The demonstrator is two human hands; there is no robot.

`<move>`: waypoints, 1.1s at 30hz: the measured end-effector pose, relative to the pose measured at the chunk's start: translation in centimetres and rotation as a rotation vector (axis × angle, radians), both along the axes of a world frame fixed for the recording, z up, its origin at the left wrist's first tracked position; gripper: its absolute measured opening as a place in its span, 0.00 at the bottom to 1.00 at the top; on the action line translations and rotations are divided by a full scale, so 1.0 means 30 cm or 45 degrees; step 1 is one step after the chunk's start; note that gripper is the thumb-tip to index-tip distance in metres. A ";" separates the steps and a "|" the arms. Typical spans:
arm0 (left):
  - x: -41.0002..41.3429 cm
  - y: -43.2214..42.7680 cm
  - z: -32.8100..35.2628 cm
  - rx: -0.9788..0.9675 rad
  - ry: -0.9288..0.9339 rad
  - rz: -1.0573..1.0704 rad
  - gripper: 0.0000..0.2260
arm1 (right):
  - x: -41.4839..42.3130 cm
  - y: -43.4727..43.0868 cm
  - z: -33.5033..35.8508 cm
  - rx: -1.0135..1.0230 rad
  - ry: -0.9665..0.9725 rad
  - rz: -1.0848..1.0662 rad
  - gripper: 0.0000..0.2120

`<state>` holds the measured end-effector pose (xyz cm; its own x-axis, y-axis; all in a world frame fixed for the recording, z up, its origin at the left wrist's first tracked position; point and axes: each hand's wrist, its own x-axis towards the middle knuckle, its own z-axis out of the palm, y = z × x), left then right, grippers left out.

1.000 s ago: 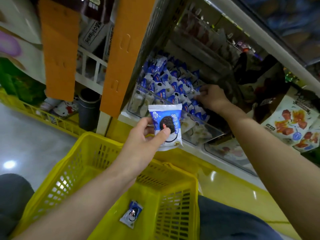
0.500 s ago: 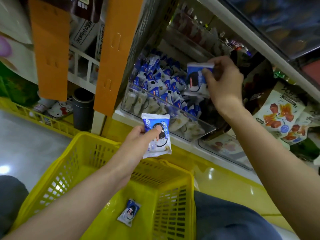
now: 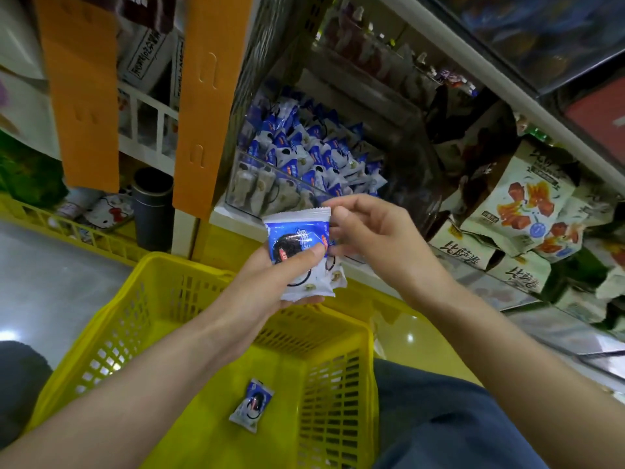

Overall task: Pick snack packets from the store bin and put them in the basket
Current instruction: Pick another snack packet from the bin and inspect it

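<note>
The left hand [image 3: 267, 286] is gripping two blue-and-white snack packets just above the far rim of the yellow basket [image 3: 338, 404]. Its thumb is pressing on the front packet [image 3: 297, 238], while its fingers are curling underneath. A second packet [image 3: 334, 277] is peeking out behind and to the right of the first, and the two are touching. The right hand [image 3: 378, 242] is reaching in from the right, with its thumb and forefinger pinching the upper right edge of the front packet and its other fingers curling loosely.

A lone packet [image 3: 252, 404] of the same kind is lying flat on the basket floor, tilted and well apart from the walls. The basket is sitting low in front of the person, beside a leg in dark blue trousers [image 3: 446, 421].

Behind the hands, a clear store bin [image 3: 260, 184] is standing on the shelf edge, and a heap of matching packets [image 3: 304, 147] is filling it up past the front wall. To the right of it, larger pale snack bags [image 3: 521, 201] printed with red-orange pieces are piling up on the shelf. Two orange cardboard strips [image 3: 84, 96] are hanging down at the upper left. Below them, a dark cylindrical container [image 3: 152, 208] is standing on the floor beside the shelf base. A low yellow crate [image 3: 50, 225] is running along the left, holding a white item with a red bow.
</note>
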<state>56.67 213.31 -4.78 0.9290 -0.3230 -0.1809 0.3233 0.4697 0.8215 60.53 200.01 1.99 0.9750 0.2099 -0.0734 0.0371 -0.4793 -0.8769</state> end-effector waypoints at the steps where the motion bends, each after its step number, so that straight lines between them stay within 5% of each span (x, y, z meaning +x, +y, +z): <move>1: -0.001 0.001 -0.001 -0.007 -0.008 0.006 0.20 | 0.001 -0.011 -0.002 -0.075 -0.087 -0.034 0.06; 3: 0.001 0.002 -0.003 -0.037 -0.007 0.023 0.20 | 0.003 -0.032 -0.008 -0.181 -0.118 -0.094 0.08; 8: 0.002 0.009 0.001 -0.059 -0.044 0.011 0.18 | -0.024 -0.052 -0.024 -0.090 0.322 0.062 0.05; 14: 0.020 0.009 0.010 -0.050 0.090 0.139 0.12 | 0.055 -0.076 0.052 -0.110 -0.047 -0.175 0.06; 17: 0.023 0.012 0.012 -0.010 0.141 0.176 0.11 | 0.179 -0.096 0.083 -0.300 -0.404 -0.394 0.09; 20: 0.024 0.009 0.013 0.006 0.138 0.190 0.11 | 0.308 -0.103 0.062 -0.536 -0.514 -0.522 0.15; 27: 0.028 0.013 0.010 0.006 0.160 0.185 0.12 | 0.444 -0.118 -0.027 -0.864 -0.198 -0.406 0.17; 33: 0.039 0.019 0.011 0.026 0.173 0.199 0.11 | 0.473 -0.110 -0.012 -1.072 -0.031 -0.372 0.06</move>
